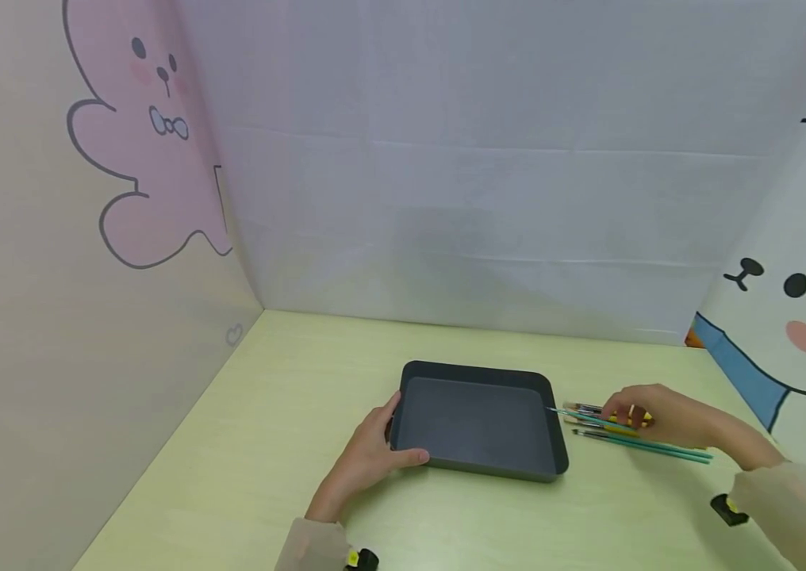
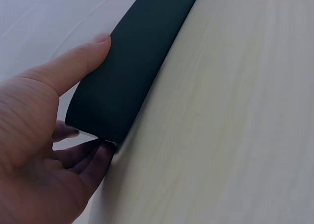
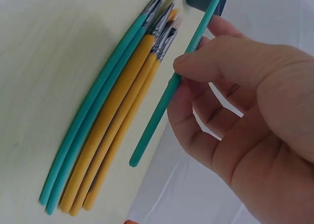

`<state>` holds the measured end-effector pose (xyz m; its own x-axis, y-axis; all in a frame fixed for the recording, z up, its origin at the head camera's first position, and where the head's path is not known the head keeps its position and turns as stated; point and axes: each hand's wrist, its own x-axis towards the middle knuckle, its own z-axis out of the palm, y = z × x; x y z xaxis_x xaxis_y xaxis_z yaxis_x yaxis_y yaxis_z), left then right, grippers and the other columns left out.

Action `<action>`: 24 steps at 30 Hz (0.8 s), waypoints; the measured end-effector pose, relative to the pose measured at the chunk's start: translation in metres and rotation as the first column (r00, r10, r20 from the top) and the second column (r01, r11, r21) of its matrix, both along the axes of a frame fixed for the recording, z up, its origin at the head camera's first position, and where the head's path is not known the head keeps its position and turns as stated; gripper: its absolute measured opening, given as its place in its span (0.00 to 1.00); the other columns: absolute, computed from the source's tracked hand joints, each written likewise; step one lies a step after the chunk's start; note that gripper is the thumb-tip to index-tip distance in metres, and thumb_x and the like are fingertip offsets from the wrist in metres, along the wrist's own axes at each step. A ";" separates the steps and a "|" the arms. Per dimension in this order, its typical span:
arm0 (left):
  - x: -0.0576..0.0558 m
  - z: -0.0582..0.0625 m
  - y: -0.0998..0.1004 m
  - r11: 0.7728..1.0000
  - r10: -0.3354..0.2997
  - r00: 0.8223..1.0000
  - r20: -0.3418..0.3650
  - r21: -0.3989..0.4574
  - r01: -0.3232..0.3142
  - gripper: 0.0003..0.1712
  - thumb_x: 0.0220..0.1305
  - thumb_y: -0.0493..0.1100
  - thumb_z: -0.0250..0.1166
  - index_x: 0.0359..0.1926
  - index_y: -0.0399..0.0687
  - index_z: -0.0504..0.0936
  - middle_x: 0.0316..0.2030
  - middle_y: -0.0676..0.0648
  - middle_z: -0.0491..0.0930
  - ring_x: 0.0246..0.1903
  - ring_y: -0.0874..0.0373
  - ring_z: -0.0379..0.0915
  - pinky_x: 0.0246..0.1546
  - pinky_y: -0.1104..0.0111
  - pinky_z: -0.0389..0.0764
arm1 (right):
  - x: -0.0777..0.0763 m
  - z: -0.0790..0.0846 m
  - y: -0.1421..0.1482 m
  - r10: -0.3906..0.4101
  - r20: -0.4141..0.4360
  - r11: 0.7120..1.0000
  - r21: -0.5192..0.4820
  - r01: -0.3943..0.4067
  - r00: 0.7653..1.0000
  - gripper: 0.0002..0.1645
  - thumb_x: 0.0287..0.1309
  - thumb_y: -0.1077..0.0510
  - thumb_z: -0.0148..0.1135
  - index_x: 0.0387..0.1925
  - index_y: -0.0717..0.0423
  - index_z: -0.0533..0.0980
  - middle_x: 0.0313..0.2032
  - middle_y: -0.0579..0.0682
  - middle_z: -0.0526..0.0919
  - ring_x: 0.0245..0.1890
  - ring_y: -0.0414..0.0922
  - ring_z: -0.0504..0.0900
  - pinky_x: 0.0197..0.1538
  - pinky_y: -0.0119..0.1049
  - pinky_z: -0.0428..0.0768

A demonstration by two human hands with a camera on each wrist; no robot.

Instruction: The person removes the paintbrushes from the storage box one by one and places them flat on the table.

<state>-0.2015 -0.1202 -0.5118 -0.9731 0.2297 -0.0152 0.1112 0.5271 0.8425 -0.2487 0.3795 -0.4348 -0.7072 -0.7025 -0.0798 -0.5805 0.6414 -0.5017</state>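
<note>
A dark grey rectangular tray (image 1: 474,424) lies on the table. My left hand (image 1: 367,452) grips its near left corner. The thumb (image 2: 81,62) lies on the near wall, and the other fingers curl around the left side, partly hidden behind the tray. In the right wrist view, my right hand (image 3: 245,101) pinches a slim green paintbrush (image 3: 156,113) between thumb and fingers. The brush's tip points toward the tray's right rim. Beside that hand lies a row of other paintbrushes, two green ones (image 3: 91,104) and several yellow ones (image 3: 115,109), bristles all toward the tray.
The pale wooden table (image 1: 289,381) stretches out left of the tray and in front of it. White cloth panels (image 1: 489,198) with cartoon animals enclose the table at the back and both sides. A small orange patch (image 1: 693,339) shows at the far right corner.
</note>
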 end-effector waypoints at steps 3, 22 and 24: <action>0.000 -0.001 0.000 1.000 -0.001 1.000 -0.001 -0.003 0.001 0.69 0.55 0.60 0.84 0.86 0.52 0.51 0.78 0.35 0.62 0.74 0.37 0.64 0.69 0.40 0.70 | 0.003 -0.004 0.009 0.010 0.008 1.000 -0.017 -0.010 1.000 0.28 0.54 0.79 0.69 0.55 0.56 0.83 0.43 0.41 0.83 0.37 0.33 0.77 0.36 0.33 0.81; -0.001 -0.001 -0.001 1.000 -0.003 1.000 -0.003 -0.008 0.003 0.69 0.54 0.61 0.83 0.86 0.51 0.51 0.78 0.35 0.62 0.73 0.38 0.65 0.69 0.40 0.71 | 0.011 -0.018 0.029 -0.048 0.043 0.999 0.006 0.048 0.998 0.31 0.47 0.81 0.66 0.51 0.55 0.83 0.37 0.37 0.77 0.34 0.37 0.72 0.34 0.33 0.74; -0.001 -0.001 -0.001 1.000 -0.002 1.000 -0.001 -0.009 0.002 0.69 0.54 0.61 0.83 0.86 0.52 0.51 0.78 0.35 0.62 0.73 0.38 0.65 0.68 0.40 0.71 | 0.011 -0.021 0.030 -0.057 0.062 0.998 0.006 0.057 0.996 0.30 0.48 0.81 0.65 0.51 0.55 0.83 0.37 0.37 0.77 0.34 0.36 0.71 0.34 0.33 0.73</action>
